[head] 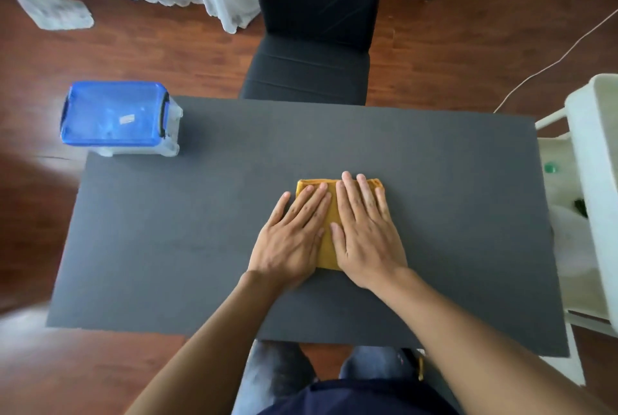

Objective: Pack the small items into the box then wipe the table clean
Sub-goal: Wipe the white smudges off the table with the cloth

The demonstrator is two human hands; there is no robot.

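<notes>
at the far left corner of the dark grey table (167, 247) stood the box (120, 118), a clear plastic tub with a translucent blue lid (113, 112) shut on top and dark clips at both short ends. it sat partly over the table's left edge. a small pale sticker showed on the lid, but its writing was too blurred to read. whatever lay inside could not be made out through the lid.

the table's surface looked plain and matte, with only the box and the cloth on it.

right of the middle, toward the near half, lay the cloth (329, 230), mustard yellow and folded into a neat rectangle with a stitched hem along its far edge. the left hand (294, 234) lay flat on the cloth's left part, fingers spread and straight, palm down, gripping nothing; its thumb and little finger rested on bare table. just beside it, the right hand (364, 230) pressed flat over the cloth's right part, fingers together and extended to the far hem, likewise not clenched. a narrow strip of yellow showed between the two hands.

beyond the table's far edge stood a black chair (311, 46), pushed close. at the far right, a white plastic rack (588, 153) stood beside the table, with a green bottle cap (551, 167) showing inside it.

no brand name or legible text appeared anywhere.
</notes>
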